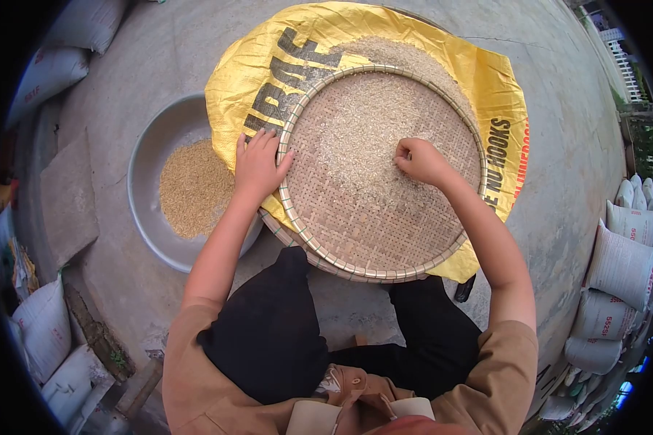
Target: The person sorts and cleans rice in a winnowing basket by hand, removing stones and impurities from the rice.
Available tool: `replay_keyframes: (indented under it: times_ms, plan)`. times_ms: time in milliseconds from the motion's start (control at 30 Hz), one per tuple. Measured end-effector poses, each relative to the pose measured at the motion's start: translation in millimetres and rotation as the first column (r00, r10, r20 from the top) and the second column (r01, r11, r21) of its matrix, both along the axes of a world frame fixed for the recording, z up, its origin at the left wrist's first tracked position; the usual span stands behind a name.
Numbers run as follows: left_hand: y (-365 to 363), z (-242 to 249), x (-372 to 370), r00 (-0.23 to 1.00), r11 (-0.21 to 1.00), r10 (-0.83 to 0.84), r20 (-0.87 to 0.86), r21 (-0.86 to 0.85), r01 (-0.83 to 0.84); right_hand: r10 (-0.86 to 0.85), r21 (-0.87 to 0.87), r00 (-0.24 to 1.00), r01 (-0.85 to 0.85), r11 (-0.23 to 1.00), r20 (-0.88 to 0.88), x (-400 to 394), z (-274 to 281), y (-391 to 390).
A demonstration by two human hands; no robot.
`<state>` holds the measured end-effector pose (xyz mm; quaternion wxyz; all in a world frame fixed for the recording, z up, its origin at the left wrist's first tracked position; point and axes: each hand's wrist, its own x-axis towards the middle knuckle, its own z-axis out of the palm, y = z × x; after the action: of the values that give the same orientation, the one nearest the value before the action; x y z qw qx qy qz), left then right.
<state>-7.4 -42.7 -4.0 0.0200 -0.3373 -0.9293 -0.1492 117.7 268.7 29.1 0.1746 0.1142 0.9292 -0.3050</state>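
Note:
A round woven bamboo tray (374,232) lies in front of me on a yellow printed sack (486,80). Pale rice grains (355,138) are spread over the tray's far half. My left hand (257,163) rests flat on the tray's left rim, fingers spread. On the grains right of the tray's middle, my right hand (419,159) has its fingertips pinched together; what they pinch is too small to see. More grain (406,54) lies on the sack beyond the tray.
A grey metal basin (149,210) with brownish unhusked grain (192,188) stands on the concrete floor to the left. Filled white sacks are stacked at the right (620,264) and along the left edge (47,72). My black trousers and brown shirt fill the foreground.

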Motion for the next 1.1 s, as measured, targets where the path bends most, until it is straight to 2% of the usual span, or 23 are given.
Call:
replay_keyframes:
  times_ms: [133,200,233,300,433,600,633,700,800,933,1000,1100]
  plan:
    - [-1,0,0,1.000,1.000,-0.002,0.001,-0.002,0.002,-0.046,-0.105,0.998,0.041,0.994,-0.041,-2,-2,4]
    - [-1,-1,0,1.000,1.000,0.000,-0.002,0.002,0.000,-0.118,-0.298,0.985,0.152,0.943,0.130,-4,3,6]
    - [-1,-1,0,1.000,1.000,-0.002,-0.003,0.007,0.002,-0.128,-0.295,0.983,0.161,0.942,0.129,-4,4,8]
    - [0,0,1,1.000,1.000,-0.009,-0.002,0.005,0.009,-0.179,-0.483,0.951,0.284,0.828,0.252,-3,7,11]
    - [0,0,1,1.000,1.000,-0.002,-0.006,-0.002,0.002,-0.239,-0.503,0.928,0.357,0.787,0.284,0,6,15]
    - [0,-1,1,1.000,1.000,0.003,-0.002,-0.004,-0.003,-0.274,-0.637,0.895,0.443,0.631,0.352,4,-6,25]
    - [0,-1,1,1.000,1.000,0.004,-0.001,-0.003,-0.004,-0.273,-0.637,0.895,0.443,0.631,0.352,5,-5,24]
    - [-1,-1,0,1.000,1.000,0.006,0.000,-0.003,-0.006,-0.321,-0.676,0.858,0.513,0.529,0.400,6,-4,23]
    - [0,-1,0,1.000,1.000,-0.003,0.007,-0.003,0.003,-0.352,-0.666,0.814,0.580,0.468,0.462,5,5,19]
    - [0,-1,0,1.000,1.000,0.003,0.003,-0.004,-0.003,-0.361,-0.710,0.813,0.578,0.402,0.457,6,-1,18]
    - [-1,-1,0,1.000,1.000,0.000,0.001,0.001,0.000,-0.345,-0.766,0.820,0.560,0.315,0.458,6,-2,17]
    - [-1,-1,1,1.000,1.000,0.004,0.003,0.006,-0.004,-0.329,-0.768,0.820,0.562,0.308,0.468,3,-1,12]
